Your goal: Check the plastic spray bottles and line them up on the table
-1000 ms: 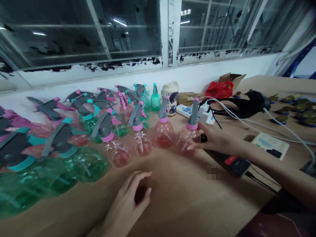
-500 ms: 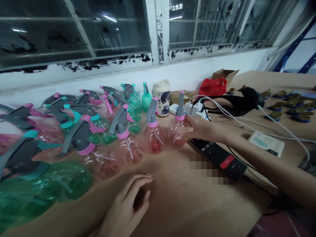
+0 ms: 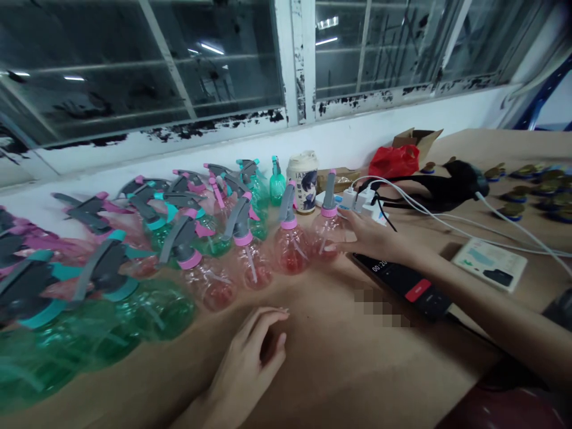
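Note:
My right hand (image 3: 364,237) reaches out to a clear pink spray bottle (image 3: 328,233) with a grey trigger head and pink collar, fingers and thumb around its right side. The bottle stands upright on the table. My left hand (image 3: 257,342) rests on the tabletop, fingers loosely curved and thumb apart, holding nothing. Just beyond it is a row of similar pink bottles, the closest being one upright bottle (image 3: 292,247), another bottle (image 3: 252,259) and a tilted one (image 3: 210,283). Green spray bottles with teal collars, such as this one (image 3: 154,307), lie at the left.
A phone (image 3: 409,286) with a running timer lies below my right forearm. Behind the bottles are a paper cup (image 3: 304,185), a power strip with white plugs (image 3: 364,199), cables and a red bag (image 3: 393,161). A white box (image 3: 490,262) and several gold-and-blue pieces (image 3: 512,210) sit at right.
The view has turned slightly left, so everything appears shifted right and more green bottles show. My right hand stays at the same pink bottle; my left hand keeps its curved pose.

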